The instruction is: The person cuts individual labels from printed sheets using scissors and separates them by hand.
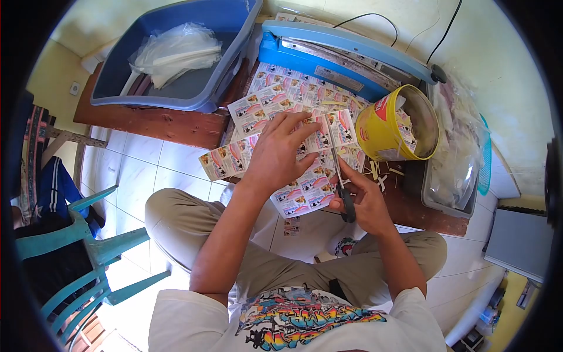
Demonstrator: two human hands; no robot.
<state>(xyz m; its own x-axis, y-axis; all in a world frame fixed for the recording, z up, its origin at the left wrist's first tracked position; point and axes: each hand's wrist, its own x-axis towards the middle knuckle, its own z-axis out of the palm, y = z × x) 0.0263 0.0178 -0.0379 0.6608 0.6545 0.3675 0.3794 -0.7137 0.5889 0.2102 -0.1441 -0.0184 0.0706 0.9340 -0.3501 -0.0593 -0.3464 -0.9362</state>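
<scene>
My left hand (284, 149) lies palm down with fingers spread on a printed paper label strip (227, 158), thumb pointing right. In my right hand (366, 202) is a pair of scissors (346, 199) with black handles. Its blades point away from me, across the printed paper just right of my left fingertips. To the right of the blades is a piece of label paper (342, 127). More printed label sheets (305, 192) lie beneath and around my hands, with the same small colourful labels in rows. Part of the strip is hidden under my left hand.
A blue tub (202, 105) with clear plastic bags (176, 53) stands back left on the wooden table (158, 120). Behind the sheets sits a blue bag sealer (346, 79). A yellow bucket (375, 129) holding paper scraps is close to the right, beside a bin of plastic (454, 158).
</scene>
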